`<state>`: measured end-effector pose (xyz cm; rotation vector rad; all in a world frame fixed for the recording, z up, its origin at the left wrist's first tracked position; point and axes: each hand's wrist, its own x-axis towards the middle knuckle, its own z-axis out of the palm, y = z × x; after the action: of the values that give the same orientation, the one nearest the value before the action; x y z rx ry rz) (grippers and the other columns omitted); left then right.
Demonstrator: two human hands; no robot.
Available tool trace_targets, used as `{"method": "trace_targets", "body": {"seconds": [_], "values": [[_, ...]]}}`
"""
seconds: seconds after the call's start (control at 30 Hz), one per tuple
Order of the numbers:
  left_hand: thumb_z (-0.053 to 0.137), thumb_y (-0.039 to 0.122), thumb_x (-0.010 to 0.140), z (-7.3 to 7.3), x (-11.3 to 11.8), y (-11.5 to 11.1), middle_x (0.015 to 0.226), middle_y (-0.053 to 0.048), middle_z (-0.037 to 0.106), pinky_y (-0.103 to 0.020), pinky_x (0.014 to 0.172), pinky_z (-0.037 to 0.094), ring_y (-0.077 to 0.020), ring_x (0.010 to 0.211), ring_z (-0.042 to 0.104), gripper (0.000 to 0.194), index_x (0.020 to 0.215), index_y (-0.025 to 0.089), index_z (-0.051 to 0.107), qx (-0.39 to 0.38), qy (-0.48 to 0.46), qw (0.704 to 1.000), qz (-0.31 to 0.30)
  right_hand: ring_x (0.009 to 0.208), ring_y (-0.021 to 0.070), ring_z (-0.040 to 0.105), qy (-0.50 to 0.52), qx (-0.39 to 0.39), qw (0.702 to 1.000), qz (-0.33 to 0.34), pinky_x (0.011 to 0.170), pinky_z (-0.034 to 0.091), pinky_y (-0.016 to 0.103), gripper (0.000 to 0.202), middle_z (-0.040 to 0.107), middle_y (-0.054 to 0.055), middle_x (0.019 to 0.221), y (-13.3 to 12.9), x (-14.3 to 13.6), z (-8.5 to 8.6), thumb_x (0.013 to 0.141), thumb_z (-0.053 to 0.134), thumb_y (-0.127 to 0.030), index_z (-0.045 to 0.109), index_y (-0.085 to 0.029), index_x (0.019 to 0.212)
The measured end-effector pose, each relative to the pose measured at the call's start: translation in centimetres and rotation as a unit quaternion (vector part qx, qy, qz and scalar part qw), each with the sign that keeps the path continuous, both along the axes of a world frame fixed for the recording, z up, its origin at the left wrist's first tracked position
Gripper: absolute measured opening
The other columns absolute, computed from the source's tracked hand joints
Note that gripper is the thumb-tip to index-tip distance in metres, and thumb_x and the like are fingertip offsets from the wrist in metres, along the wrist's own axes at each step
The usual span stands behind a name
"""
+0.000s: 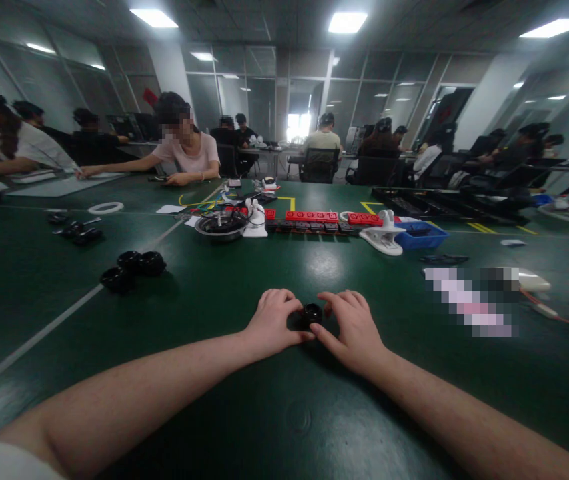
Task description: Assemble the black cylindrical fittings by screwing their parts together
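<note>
A small, glossy black round part [313, 313] sits between my two hands at the middle of the green table. Its upper face has a ring-like rim; its exact kind cannot be made out. My left hand [274, 323] curls around it from the left, with fingertips at its far side and the thumb at the near side. From the right, my right hand [355, 331] bends around it, thumb tip against its near edge and index finger close to its far edge. The contact points of the fingers are partly hidden.
Several similar black round parts [135, 263] lie to the left. Farther back are a metal bowl [220, 235], red power strips [311, 216], a white clamp [385, 235] and a blue bin [421, 237]. A white tape ring [105, 208] lies back left. People sit across the table.
</note>
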<state>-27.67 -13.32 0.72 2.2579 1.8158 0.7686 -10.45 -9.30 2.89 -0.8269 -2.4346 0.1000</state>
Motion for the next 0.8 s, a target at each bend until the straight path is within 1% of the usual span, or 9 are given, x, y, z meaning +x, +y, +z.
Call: {"method": "trace_targets", "body": {"seconds": [0.1,0.2,0.47,0.6,0.8], "values": [[0.061,0.049,0.061,0.11,0.05,0.02,0.089,-0.002,0.047,-0.037,0.083,0.033,-0.0199,0.088,0.041,0.034,0.079,0.021,0.056,-0.002,-0.003,1.000,0.001,0.079,0.0218,0.048,-0.016,-0.007,1.000,-0.014,0.074,0.035,0.039,0.039,0.058,0.007,0.080,0.00,-0.34,0.09,0.072,0.052,-0.043,0.052,-0.014,0.097],[0.061,0.046,0.061,0.17,0.13,0.03,0.088,-0.002,0.047,-0.037,0.083,0.033,-0.0198,0.087,0.041,0.031,0.078,0.020,0.056,0.000,-0.002,1.000,0.002,0.078,0.0205,0.048,-0.025,-0.012,1.000,-0.010,0.072,0.034,0.036,0.031,0.058,0.006,0.081,0.02,-0.61,0.03,0.073,0.053,-0.041,0.054,-0.016,0.091],[0.065,0.039,0.058,0.11,0.09,-0.03,0.088,-0.001,0.047,-0.036,0.082,0.033,-0.0192,0.087,0.042,0.029,0.078,0.021,0.055,0.000,-0.009,1.000,0.002,0.083,0.0198,0.048,-0.039,-0.035,0.998,0.020,0.073,0.034,0.033,0.024,0.057,0.005,0.087,-0.05,-0.25,0.21,0.073,0.054,-0.029,0.052,-0.017,0.093],[0.065,0.038,0.058,0.07,0.05,-0.01,0.088,-0.001,0.047,-0.036,0.082,0.033,-0.0189,0.088,0.041,0.029,0.079,0.020,0.055,0.000,-0.008,1.000,0.003,0.083,0.0196,0.048,-0.041,-0.047,0.998,0.023,0.072,0.034,0.033,0.023,0.057,0.005,0.088,-0.14,-0.23,0.29,0.074,0.053,-0.028,0.051,-0.017,0.094],[0.064,0.038,0.059,0.15,0.20,0.00,0.088,-0.001,0.047,-0.037,0.083,0.034,-0.0192,0.088,0.042,0.027,0.078,0.020,0.055,-0.004,-0.007,1.000,0.003,0.081,0.0194,0.048,-0.040,-0.040,0.998,0.018,0.070,0.035,0.033,0.023,0.057,0.005,0.086,-0.12,-0.48,0.36,0.074,0.053,-0.029,0.051,-0.017,0.093]]}}
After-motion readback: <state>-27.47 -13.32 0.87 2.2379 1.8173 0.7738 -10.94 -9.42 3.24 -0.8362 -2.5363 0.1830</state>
